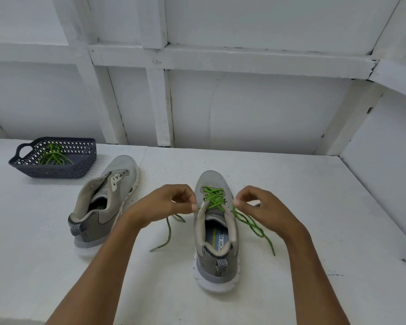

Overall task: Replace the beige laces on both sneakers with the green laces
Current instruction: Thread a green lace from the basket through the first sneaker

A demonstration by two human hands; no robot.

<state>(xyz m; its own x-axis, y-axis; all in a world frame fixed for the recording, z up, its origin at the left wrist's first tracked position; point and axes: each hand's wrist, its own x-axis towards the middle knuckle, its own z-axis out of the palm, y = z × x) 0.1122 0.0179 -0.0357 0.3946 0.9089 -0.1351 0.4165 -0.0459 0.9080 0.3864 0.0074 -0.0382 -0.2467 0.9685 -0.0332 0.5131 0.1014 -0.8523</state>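
View: head camera, looking forward and down.
Laced sneaker point(217, 240): grey with a white sole, standing upright on the worktop point(302, 207) at centre, heel toward the person, toe pointing away.
Green lace point(215, 197): crossed through the eyelets in several rows over the tongue. Both free ends leave the top eyelets and trail onto the worktop, one on each side of the sneaker.
Unlaced sneaker point(103, 202): same model, to the left of the laced one and apart from it, toe angled away, tongue loose.
Basket point(56, 171): dark perforated plastic, at the far left of the worktop, beyond the unlaced sneaker.
Spare green lace point(53, 156): lies bundled inside the basket.
Left hand point(164, 205): fingers curled, thumb and forefinger pinching the green lace at the left side of the top eyelets.
Right hand point(265, 205): fingers curled, thumb and forefinger tips pressed together on the green lace at the right side of the top eyelets.
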